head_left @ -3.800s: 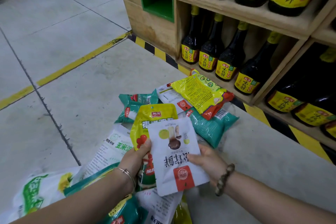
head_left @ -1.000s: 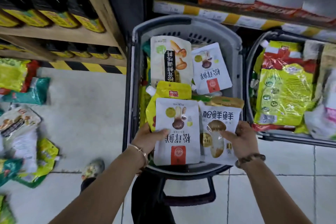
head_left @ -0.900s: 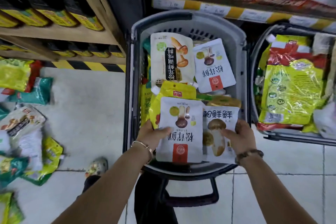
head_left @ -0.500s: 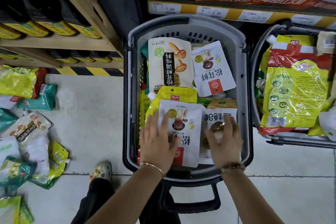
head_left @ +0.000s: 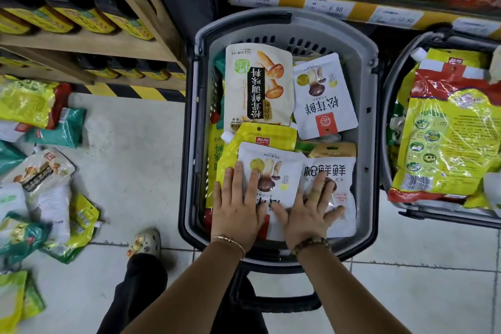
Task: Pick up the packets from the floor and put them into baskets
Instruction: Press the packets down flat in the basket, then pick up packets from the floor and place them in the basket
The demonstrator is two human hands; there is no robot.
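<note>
Here, soft, slippery packets (head_left: pixel 273 163), likely best pinched edgewise, are pressed down by the flat left hand (head_left: pixel 238 211) and right hand (head_left: pixel 311 214).

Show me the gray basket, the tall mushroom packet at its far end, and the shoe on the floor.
gray basket (head_left: pixel 362 84), head view, bare right wall.
tall mushroom packet (head_left: pixel 257 84), head view, middle of front.
shoe (head_left: pixel 143 244), head view, its top.

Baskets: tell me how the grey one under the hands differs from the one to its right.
The grey basket shows whole; the right basket is cut off by the frame. The left hand and right hand press flat on white packets in the grey basket; none touches the right basket, topped by a large yellow packet. Both stand on the floor, holding packets.
</note>
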